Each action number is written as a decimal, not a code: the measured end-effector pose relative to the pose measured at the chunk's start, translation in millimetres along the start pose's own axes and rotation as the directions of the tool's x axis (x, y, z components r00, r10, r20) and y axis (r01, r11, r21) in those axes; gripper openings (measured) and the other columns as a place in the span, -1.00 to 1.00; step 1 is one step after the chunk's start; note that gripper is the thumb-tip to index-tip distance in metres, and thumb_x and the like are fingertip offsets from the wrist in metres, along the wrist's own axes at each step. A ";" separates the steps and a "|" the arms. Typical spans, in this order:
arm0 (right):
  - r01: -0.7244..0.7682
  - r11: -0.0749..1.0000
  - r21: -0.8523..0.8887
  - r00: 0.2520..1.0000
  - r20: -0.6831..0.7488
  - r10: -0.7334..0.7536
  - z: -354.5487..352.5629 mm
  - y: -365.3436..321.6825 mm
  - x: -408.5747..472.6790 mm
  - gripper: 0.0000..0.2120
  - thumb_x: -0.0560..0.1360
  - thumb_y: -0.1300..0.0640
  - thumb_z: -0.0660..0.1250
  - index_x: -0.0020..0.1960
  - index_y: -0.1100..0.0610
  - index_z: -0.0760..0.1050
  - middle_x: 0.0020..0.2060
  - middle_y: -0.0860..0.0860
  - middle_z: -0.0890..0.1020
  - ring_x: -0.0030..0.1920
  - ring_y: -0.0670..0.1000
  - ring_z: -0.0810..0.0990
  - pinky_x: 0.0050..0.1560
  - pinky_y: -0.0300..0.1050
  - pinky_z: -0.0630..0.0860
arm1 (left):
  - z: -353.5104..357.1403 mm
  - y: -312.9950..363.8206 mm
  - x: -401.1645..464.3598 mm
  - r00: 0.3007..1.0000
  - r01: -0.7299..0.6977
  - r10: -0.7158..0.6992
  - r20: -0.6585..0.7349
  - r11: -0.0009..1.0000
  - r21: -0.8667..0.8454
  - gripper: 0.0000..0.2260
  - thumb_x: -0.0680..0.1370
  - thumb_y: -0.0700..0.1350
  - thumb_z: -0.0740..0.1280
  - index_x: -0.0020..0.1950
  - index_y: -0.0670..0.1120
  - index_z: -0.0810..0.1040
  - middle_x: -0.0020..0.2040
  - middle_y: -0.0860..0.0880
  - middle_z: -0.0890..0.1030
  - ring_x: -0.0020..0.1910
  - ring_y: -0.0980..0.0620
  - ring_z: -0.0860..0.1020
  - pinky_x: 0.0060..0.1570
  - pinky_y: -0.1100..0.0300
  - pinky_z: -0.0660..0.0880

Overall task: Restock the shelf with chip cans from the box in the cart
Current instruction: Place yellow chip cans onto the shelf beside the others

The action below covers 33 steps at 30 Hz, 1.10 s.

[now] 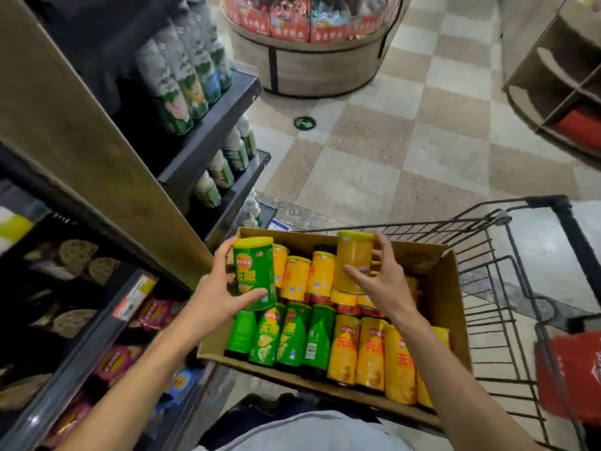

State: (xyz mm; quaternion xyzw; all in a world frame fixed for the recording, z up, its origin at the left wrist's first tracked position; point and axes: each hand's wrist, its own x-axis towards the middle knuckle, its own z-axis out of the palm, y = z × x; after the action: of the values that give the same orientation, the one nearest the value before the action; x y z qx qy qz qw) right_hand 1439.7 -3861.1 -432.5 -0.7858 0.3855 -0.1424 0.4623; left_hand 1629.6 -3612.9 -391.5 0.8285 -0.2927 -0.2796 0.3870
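Observation:
A cardboard box (450,307) sits in a wire shopping cart (507,275) and holds several green and yellow chip cans lying in rows. My left hand (214,294) grips a green chip can (254,273) upright above the box's left edge. My right hand (380,281) grips a yellow chip can (353,262) upright over the box's far half. The shelf (87,333) stands to the left of the cart, with bags of snacks on its lower levels.
A wooden side panel (97,151) divides the shelf from a rack of bottled drinks (185,79). A round display stand (309,53) stands across the tiled aisle. A red item (572,379) hangs at the cart's right side. A wooden cubby unit (559,76) is at the far right.

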 end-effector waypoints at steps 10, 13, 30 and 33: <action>0.343 0.897 0.278 0.847 0.321 -0.423 126.7 -166.3 -50.9 -0.14 0.40 0.08 0.57 0.49 -0.24 0.12 0.19 -0.17 0.55 -0.02 -0.23 0.64 -0.06 -0.36 0.55 | -127.5 -12.1 -129.4 0.879 0.015 -0.033 -0.475 0.999 -0.041 -0.12 0.33 -0.01 0.59 0.42 0.36 0.07 0.13 0.40 0.43 0.01 0.60 0.42 0.14 0.42 0.32; 0.387 0.839 0.382 0.743 0.410 -0.529 155.6 -207.4 -76.1 -0.14 0.41 0.10 0.56 0.49 -0.26 0.11 0.21 -0.21 0.56 0.10 -0.22 0.62 0.05 -0.33 0.54 | -157.4 -13.9 -173.8 0.835 0.066 -0.068 -0.545 0.998 -0.024 -0.11 0.29 0.10 0.57 0.34 0.52 0.02 0.22 0.29 0.46 0.23 0.37 0.44 0.31 0.05 0.37; 0.509 0.549 0.663 0.372 0.405 -0.835 249.0 -368.5 -178.9 -0.15 0.39 0.07 0.54 0.48 -0.28 0.11 0.25 -0.30 0.53 0.24 -0.14 0.57 0.13 -0.22 0.55 | -261.9 -19.9 -327.6 0.567 0.005 0.162 -0.808 0.980 0.200 -0.08 0.30 0.12 0.53 0.45 0.42 -0.01 0.22 0.34 0.46 0.09 0.27 0.59 0.09 0.29 0.54; 0.519 0.525 0.675 0.340 0.400 -0.851 261.3 -389.8 -191.7 -0.12 0.40 0.07 0.55 0.50 -0.30 0.09 0.29 -0.24 0.51 0.26 -0.16 0.55 0.15 -0.22 0.54 | -278.4 -26.2 -341.5 0.531 0.022 0.175 -0.829 0.975 0.220 -0.07 0.30 0.10 0.52 0.42 0.45 -0.05 0.22 0.30 0.46 0.07 0.26 0.60 0.04 0.23 0.58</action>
State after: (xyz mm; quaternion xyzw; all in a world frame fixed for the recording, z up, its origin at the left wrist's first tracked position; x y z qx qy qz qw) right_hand 1649.1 -3451.3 -220.1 -0.7380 -0.2427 -0.1033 0.6211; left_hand 1599.2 -3226.6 -180.3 0.8814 -0.1329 0.2035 0.4050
